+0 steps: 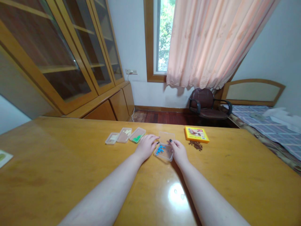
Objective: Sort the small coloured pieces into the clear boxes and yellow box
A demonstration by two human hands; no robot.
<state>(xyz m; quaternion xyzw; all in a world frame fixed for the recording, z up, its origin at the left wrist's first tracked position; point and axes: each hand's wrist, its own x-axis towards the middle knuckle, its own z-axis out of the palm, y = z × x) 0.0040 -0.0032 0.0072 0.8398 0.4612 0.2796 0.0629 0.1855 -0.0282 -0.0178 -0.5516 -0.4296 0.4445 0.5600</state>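
A small clear plastic box (164, 153) with blue pieces (160, 149) inside lies on the wooden table (70, 163), its clear lid (166, 136) raised at the far side. My left hand (146, 146) rests at the box's left edge, fingers curled against it. My right hand (179, 151) holds the box's right side, its thumb and fingers pinched at the lid's edge. Both forearms stretch across the table toward the box.
Three more small clear boxes (125, 135) sit in a row to the left, one with green pieces (137, 138). A yellow flat box (196, 134) and a pile of small brown pieces (196, 145) lie to the right. A chair (207, 105) and bed (270, 128) stand beyond.
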